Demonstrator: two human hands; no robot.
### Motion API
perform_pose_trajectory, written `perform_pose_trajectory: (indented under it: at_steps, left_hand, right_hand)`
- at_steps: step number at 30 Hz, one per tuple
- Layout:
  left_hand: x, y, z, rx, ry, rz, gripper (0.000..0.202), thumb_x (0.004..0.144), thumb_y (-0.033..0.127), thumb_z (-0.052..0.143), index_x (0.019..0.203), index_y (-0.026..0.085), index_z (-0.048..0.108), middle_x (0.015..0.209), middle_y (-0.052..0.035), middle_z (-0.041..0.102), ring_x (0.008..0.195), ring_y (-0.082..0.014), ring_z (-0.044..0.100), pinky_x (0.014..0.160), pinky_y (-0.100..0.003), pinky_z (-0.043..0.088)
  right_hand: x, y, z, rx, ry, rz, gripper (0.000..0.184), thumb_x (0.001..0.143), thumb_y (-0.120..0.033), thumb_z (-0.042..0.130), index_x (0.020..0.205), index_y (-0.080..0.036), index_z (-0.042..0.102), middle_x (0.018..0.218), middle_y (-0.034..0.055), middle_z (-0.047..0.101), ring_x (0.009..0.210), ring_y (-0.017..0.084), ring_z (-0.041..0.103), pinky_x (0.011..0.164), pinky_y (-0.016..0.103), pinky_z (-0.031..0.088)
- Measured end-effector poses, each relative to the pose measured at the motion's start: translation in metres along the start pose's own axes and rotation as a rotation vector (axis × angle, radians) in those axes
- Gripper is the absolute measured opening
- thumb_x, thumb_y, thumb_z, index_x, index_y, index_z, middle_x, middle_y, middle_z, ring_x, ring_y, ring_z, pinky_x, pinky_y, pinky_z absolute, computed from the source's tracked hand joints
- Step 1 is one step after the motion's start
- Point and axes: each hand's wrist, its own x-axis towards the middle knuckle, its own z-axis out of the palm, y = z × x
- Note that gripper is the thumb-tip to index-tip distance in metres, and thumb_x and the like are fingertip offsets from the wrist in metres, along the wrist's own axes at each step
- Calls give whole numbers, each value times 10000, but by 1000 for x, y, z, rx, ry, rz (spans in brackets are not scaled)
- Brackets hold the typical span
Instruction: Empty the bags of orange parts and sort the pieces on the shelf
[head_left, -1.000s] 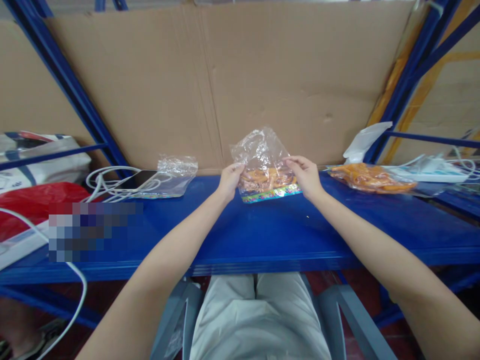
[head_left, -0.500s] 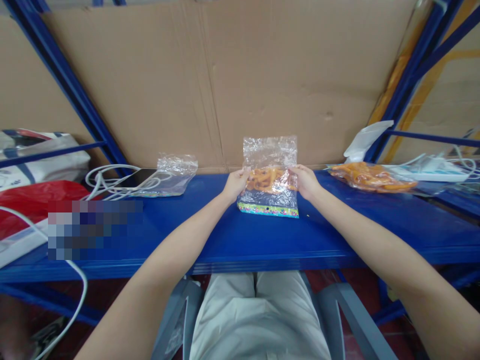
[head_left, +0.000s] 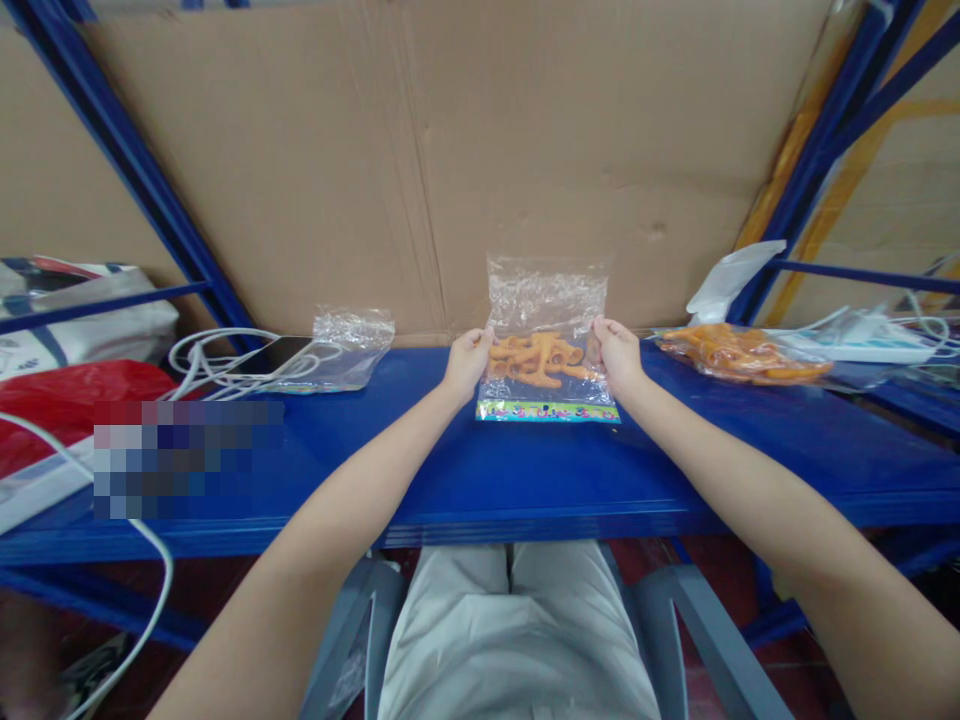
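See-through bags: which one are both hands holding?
The middle bag, gripped at its sides by the left hand and the right hand, with orange pieces inside. The left bag and the orange-filled right bag lie on the table, untouched.

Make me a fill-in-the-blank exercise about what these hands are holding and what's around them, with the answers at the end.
1. The left hand and the right hand hold a clear bag whose pieces are coloured ____.
2. In the picture, a patterned strip runs along the held bag's ____ edge.
3. Another filled bag lies on the person's ____ side.
4. The table is coloured ____.

Missing words: orange; bottom; right; blue.
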Motion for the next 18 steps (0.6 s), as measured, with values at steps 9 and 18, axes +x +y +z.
perform_pose_trajectory:
  at_steps: [9, 18]
  left_hand:
    - [-1, 5, -4, -44, -43, -74, 396, 958, 475, 616, 690, 207, 502, 365, 76, 468, 288, -80, 419, 367, -176, 299]
    - [-3, 7, -3, -95, -95, -77, 389, 912, 447, 655, 651, 198, 508, 397, 49, 514, 306, -91, 461, 370, -189, 325]
  right_hand:
    - [-9, -2, 8, -12, -135, 86, 362, 778, -538, 778, 700, -222, 621, 472, -53, 521, 414, 113, 478, 418, 238, 381]
    - [-4, -3, 5, -15, 31, 19, 468, 779, -673, 715, 652, -235, 611, 418, -66, 411, 384, 106, 374, 385, 251, 301]
